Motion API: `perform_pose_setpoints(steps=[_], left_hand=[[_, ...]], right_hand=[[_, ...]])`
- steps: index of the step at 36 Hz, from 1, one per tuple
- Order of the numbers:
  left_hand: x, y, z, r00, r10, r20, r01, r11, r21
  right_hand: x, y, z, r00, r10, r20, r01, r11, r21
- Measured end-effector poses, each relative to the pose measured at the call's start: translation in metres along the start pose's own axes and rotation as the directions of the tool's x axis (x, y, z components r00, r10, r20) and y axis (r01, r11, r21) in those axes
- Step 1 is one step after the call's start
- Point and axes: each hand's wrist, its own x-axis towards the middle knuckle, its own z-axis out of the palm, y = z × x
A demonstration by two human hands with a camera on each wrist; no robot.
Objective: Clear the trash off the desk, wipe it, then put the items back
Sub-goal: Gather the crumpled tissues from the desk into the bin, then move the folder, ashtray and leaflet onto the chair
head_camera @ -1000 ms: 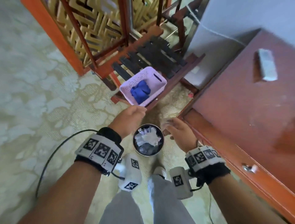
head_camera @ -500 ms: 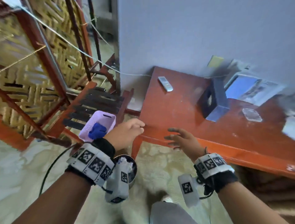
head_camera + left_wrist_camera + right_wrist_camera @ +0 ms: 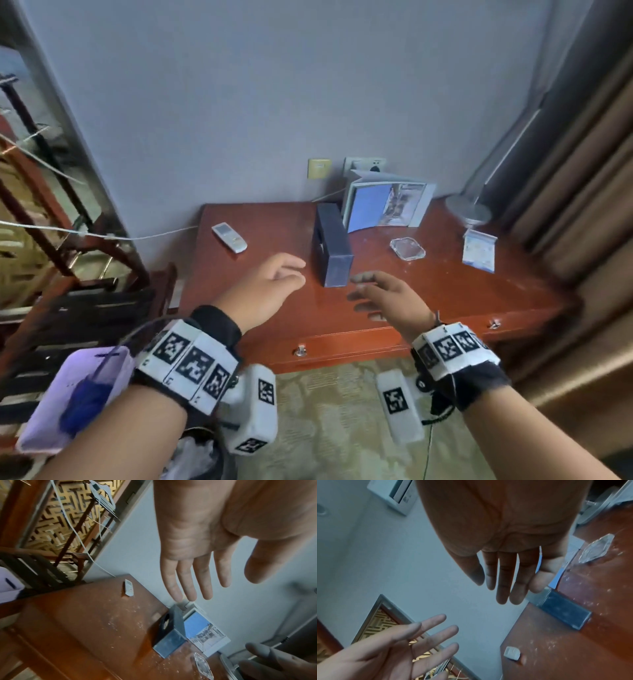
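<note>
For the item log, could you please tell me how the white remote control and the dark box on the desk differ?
The remote control is white, flat and slim, lying near the desk's left back corner; the dark box is navy to black, taller and bulkier, standing mid-desk. The box has a round opening on one side; the remote shows a keypad face. The box lies just ahead of both hands, the remote further left. Both rest on the dusty desk, untouched.

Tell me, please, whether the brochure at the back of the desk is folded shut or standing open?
Open: the brochure stands upright, its panels spread against the wall.
</note>
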Motion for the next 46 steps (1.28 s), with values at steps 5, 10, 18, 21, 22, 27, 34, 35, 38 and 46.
perform_pose_setpoints(steps=[5,10,18,21,22,27,34,35,38,46], left_hand=[[0.055,0.040,0.065,0.999,0.007,0.035,-0.008,1.000,0.022],[0.108,0.072,0.129,0.995,-0.018,0.095,0.017,1.000,0.010],[0.163,0.091,0.184,0.989,-0.092,0.120,0.090,0.996,0.021],[0.182,0.094,0.191,0.988,-0.110,0.110,0.107,0.994,0.032],[0.188,0.095,0.193,0.988,-0.115,0.105,0.112,0.993,0.037],[0.215,0.093,0.193,0.984,-0.128,0.124,0.123,0.991,0.046],[0.281,0.088,0.175,0.983,-0.123,0.136,0.120,0.992,0.030],[0.293,0.089,0.172,0.983,-0.119,0.137,0.117,0.993,0.022],[0.326,0.094,0.164,0.985,-0.099,0.144,0.098,0.995,0.017],[0.418,0.118,0.149,0.986,-0.013,0.165,-0.026,0.973,0.231]], right_hand=[[0.026,0.026,-0.085,0.999,0.022,-0.024,-0.022,1.000,0.010],[0.056,0.048,-0.169,0.998,0.050,-0.049,-0.052,0.997,-0.054],[0.107,0.057,-0.243,0.996,0.088,-0.025,-0.090,0.992,-0.084],[0.127,0.062,-0.250,0.995,0.098,-0.014,-0.098,0.993,-0.064],[0.134,0.064,-0.251,0.995,0.101,-0.012,-0.102,0.993,-0.061],[0.165,0.070,-0.249,0.993,0.118,0.023,-0.116,0.990,-0.075],[0.218,0.069,-0.250,0.987,0.157,0.019,-0.154,0.979,-0.131],[0.226,0.068,-0.252,0.985,0.169,0.018,-0.165,0.976,-0.141],[0.249,0.066,-0.256,0.979,0.201,-0.007,-0.199,0.964,-0.177],[0.322,0.062,-0.276,0.958,0.224,-0.178,-0.259,0.945,-0.202]])
